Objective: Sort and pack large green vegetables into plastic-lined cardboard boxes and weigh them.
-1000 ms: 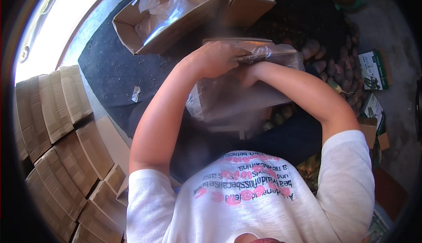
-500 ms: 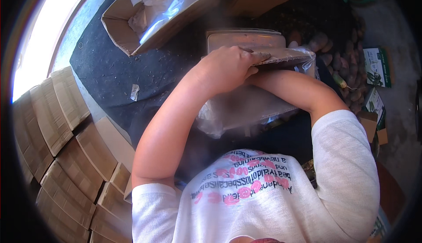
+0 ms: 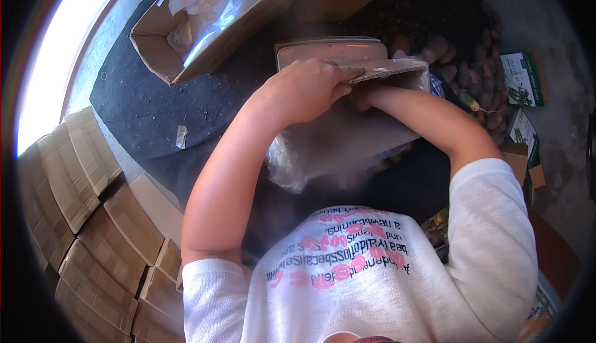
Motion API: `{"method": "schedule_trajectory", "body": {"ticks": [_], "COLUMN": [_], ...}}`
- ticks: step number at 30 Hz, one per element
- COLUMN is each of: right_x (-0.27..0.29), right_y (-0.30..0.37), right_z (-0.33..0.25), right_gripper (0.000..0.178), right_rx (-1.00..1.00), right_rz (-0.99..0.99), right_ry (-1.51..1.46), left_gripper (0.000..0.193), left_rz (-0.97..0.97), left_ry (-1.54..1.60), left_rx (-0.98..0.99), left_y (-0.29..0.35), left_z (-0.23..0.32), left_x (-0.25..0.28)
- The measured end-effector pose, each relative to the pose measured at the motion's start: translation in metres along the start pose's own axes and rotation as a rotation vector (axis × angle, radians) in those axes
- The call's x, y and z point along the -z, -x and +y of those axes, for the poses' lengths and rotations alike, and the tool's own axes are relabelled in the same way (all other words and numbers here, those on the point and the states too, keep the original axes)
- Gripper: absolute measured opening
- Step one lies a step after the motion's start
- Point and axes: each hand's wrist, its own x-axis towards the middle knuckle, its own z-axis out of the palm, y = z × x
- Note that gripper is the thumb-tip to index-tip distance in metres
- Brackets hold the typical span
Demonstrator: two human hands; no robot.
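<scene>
Fingers [image 3: 355, 72] of your left hand [image 3: 304, 88] closed on the edge of a flap [image 3: 397, 65], thumb below, fingertips on top. Flap slants out over the mouth of the carton [image 3: 347, 135], which lies just below your hands. Your right hand [image 3: 361, 99] reaches in under that flap; its fingers are in shadow inside, so you cannot tell whether they are spread or gripping, nor on what. Carton tilted, its broad near side facing you, that side blurred. Clear plastic [image 3: 288, 163] bunches out at its lower left corner; more film shows at the right end of the mouth. Deeper contents hidden by your forearm and the flap.

Just beyond the carton, a round-cornered tray [image 3: 298, 53], partly covered by your left hand and the flap. Farther off, upper left, an open box [image 3: 149, 48] with a crumpled plastic bag [image 3: 214, 14] inside. Right beside it, a second box [image 3: 335, 1], top open, inside too dark to read.

Right of the carton, a heap of reddish-brown roots [image 3: 472, 82] on dark cloth [image 3: 146, 104]. Past them, two printed boxes [image 3: 521, 82], green and white. Far left, stacked closed cartons [image 3: 84, 185].
</scene>
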Motion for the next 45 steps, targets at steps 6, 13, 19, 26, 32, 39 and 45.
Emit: {"method": "schedule_trajectory", "body": {"ticks": [6,13,19,26,32,39,45], "right_x": [-0.03,0.034,0.005,0.065,-0.081,-0.403,-0.54], "right_y": [-0.019,-0.011,-0.042,0.219,0.433,0.529,0.498], "right_z": [0.018,-0.048,-0.045,0.047,0.093,0.095,0.071], "right_gripper": [0.038,0.037,0.037,0.035,0.015,0.058,0.094], "right_rx": [-0.01,0.281,0.474,0.503,-0.443,-1.133,-1.274], "right_rz": [0.037,-0.046,-0.064,0.482,1.615,0.678,-0.171], "right_ry": [0.004,-0.246,-0.167,-0.718,-1.075,-1.242,-0.938], "left_gripper": [0.031,0.031,0.031,0.032,0.034,0.042,0.045], "left_rz": [-0.011,0.033,-0.043,0.081,0.051,0.003,0.005], "left_ry": [0.028,0.021,0.008,0.027,-0.253,-0.338,-0.483], "left_rx": [0.0,-0.053,-0.02,-0.197,-0.043,0.156,0.161], "left_y": [-0.005,-0.006,-0.015,-0.027,-0.031,-0.045,-0.037], "left_z": [0.005,-0.001,0.004,0.023,0.022,0.058,0.046], "left_x": [0.001,-0.008,-0.014,-0.024,-0.05,-0.062,-0.061]}}
